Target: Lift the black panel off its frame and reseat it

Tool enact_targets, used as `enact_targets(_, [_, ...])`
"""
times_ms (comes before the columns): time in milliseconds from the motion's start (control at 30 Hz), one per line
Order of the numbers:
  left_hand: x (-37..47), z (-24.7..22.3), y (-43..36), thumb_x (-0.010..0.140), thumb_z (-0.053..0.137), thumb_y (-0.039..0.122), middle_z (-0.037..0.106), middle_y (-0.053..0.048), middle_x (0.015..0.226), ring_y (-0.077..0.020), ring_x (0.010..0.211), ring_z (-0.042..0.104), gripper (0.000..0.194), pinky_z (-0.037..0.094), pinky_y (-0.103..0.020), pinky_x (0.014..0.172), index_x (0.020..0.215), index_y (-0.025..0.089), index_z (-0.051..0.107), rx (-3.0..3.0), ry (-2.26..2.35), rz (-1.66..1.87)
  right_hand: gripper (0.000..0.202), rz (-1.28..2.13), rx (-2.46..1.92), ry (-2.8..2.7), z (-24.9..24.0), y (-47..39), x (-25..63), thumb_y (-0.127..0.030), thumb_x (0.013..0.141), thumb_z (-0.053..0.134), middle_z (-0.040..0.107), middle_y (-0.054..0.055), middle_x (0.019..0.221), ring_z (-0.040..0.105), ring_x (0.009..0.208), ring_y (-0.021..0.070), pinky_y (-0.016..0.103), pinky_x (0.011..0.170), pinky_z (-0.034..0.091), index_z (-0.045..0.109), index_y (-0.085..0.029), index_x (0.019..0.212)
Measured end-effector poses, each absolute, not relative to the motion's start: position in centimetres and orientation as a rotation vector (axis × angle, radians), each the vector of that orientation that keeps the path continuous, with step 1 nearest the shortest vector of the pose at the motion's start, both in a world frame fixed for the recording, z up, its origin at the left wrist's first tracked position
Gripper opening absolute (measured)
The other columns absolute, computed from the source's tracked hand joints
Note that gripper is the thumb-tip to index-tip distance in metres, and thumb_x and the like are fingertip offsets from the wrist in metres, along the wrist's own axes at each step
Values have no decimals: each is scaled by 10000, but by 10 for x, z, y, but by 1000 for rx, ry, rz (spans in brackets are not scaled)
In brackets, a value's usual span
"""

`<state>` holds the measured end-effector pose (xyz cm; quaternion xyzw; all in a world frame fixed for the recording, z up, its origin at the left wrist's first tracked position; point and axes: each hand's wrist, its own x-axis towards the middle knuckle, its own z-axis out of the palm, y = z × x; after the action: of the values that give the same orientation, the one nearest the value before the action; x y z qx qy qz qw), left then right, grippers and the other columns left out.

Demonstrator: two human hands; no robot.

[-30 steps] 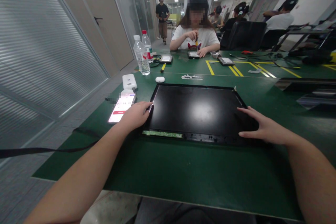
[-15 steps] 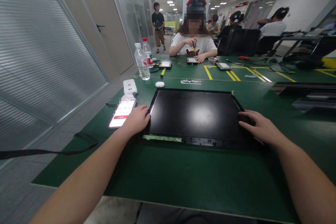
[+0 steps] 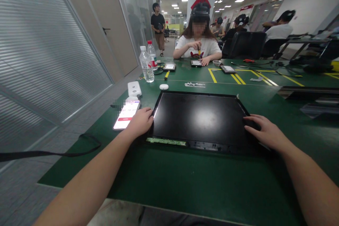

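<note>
A black display panel [image 3: 198,118] lies flat on the green table, screen up, with a reflection of light on it. Along its near edge runs a narrow green circuit board [image 3: 166,142]. My left hand [image 3: 141,122] holds the panel's left edge, its fingers together and the fingertips curled at the frame. At the opposite edge, my right hand [image 3: 261,129] grips the side, thumb over the front and fingers around the frame. The undersides of the fingers are hidden. A lit phone [image 3: 127,114] lies just left of my left hand.
Beyond the phone are a white power bank [image 3: 134,89], a white earbud case [image 3: 164,87] and two water bottles [image 3: 147,67]. Across the table [image 3: 212,180], a person [image 3: 197,44] works with a screwdriver on a hard drive [image 3: 196,63]. Dark, shiny sheets [image 3: 317,109] lie at right.
The camera view has shifted slightly, so everything sits a little farther right and lower. Both hands keep their places on the panel's sides.
</note>
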<state>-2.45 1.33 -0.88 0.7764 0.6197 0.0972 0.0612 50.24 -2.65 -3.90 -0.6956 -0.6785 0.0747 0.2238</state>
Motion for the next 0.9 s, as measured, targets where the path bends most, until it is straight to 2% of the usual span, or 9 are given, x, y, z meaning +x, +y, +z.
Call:
enact_targets(200, [-25,-7,17,957,508,217,724,-215,1506,-386,1412,671,450,478,-503,1264,1225,111,853,2270,1830,417,542,218,-1912,-1867,-38,-26,504,-648,842,571,735,160,1435,702,1319,447,655,1074,594,795,-294,1186])
enact_targets(333, [-24,-2,15,951,510,209,755,-145,1493,-341,1413,681,454,492,-456,1256,1229,155,864,2189,1814,512,601,260,-1992,-1822,-33,-28,500,-652,834,552,729,177,1467,728,1256,452,613,1048,601,787,-264,1229])
enact_targets(400, [-21,1,12,958,515,226,808,-92,1408,-336,1363,715,445,527,-459,1219,1219,204,875,2070,1809,613,625,284,-2054,-1768,-29,-28,499,-658,812,561,735,168,1470,754,1182,446,601,1039,602,791,-265,1241])
enact_targets(533, [-10,10,4,908,672,281,887,-37,1051,-335,1117,810,287,633,-449,1052,1073,247,905,1408,1713,998,620,308,-2071,-1715,-27,-27,501,-671,761,596,777,136,1406,767,1132,459,612,1024,605,803,-296,1211])
enact_targets(600, [-4,13,1,866,737,230,873,-39,905,-306,944,833,296,685,-413,886,1114,235,900,1095,1638,1078,626,321,-2073,-1705,-27,-27,502,-679,753,604,779,131,1406,763,1153,470,616,1033,602,807,-301,1209])
enact_targets(700, [2,12,-1,850,766,127,858,-42,847,-243,753,815,404,681,-341,713,1231,214,871,832,1538,1122,627,320,-2081,-1680,-30,-28,502,-687,754,605,767,135,1432,760,1164,476,618,1028,605,810,-298,1201])
enact_targets(900, [0,7,3,866,821,88,863,-62,896,-192,633,788,616,650,-274,598,1469,175,733,648,1372,1160,598,324,-2070,-1626,-32,-29,501,-670,741,618,768,125,1425,751,1197,476,619,1044,601,810,-311,1178])
